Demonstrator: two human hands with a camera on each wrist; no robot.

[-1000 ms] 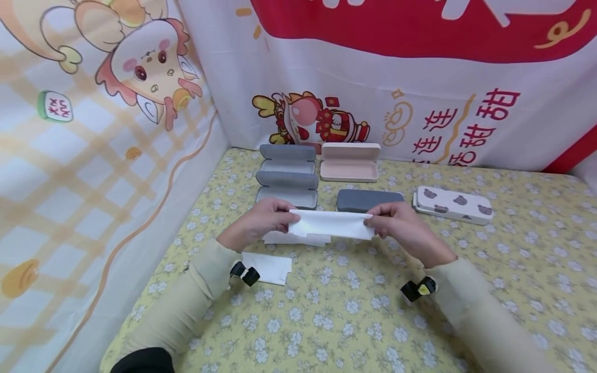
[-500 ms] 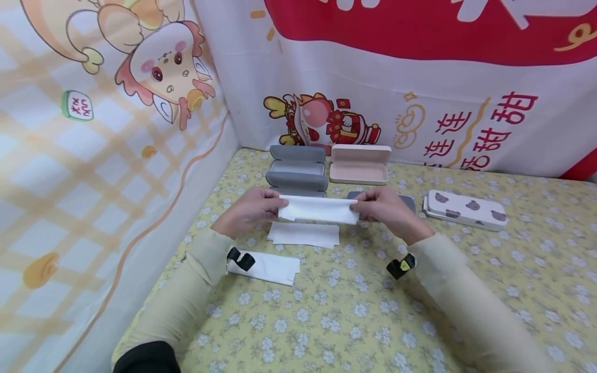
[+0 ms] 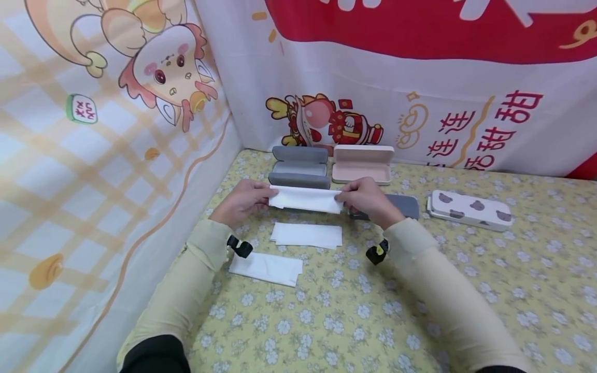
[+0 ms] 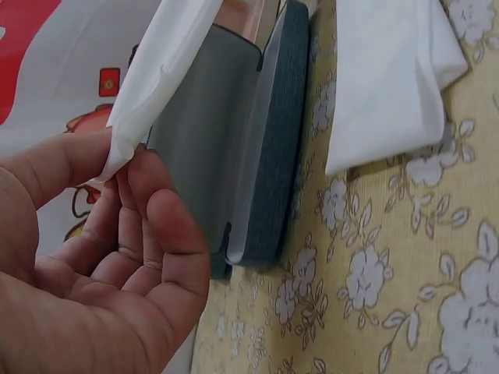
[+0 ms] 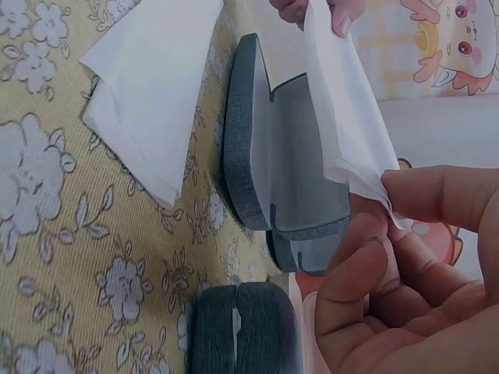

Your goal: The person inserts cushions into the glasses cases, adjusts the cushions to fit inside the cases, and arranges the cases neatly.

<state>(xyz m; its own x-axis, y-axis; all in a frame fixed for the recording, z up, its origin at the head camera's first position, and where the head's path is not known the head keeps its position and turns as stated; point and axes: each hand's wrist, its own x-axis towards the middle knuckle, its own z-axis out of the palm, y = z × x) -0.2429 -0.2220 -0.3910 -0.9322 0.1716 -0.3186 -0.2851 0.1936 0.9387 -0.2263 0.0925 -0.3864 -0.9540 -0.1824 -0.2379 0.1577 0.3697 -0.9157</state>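
Observation:
A folded white cloth (image 3: 305,199) is stretched level between both hands. My left hand (image 3: 242,201) pinches its left end between thumb and fingers, and my right hand (image 3: 368,201) pinches the right end. Directly behind and below the cloth stands an open grey glasses case (image 3: 299,180); the cloth hides most of its lower half in the head view. The left wrist view shows this case's grey interior (image 4: 203,117) past the cloth. In the right wrist view the cloth (image 5: 343,109) hangs above the case, with a loose fold near my right fingertips.
Two more folded white cloths lie in front, one nearer the hands (image 3: 307,235) and one lower left (image 3: 267,268). Behind stand an open grey case (image 3: 300,154) and an open pink case (image 3: 361,172). Rightward lie a shut grey case (image 3: 404,206) and a bear-patterned case (image 3: 471,210).
Both hands have carried the stretched cloth away from me and slightly left, from above the nearer folded cloth to over the front open grey case. The head view has shifted a little.

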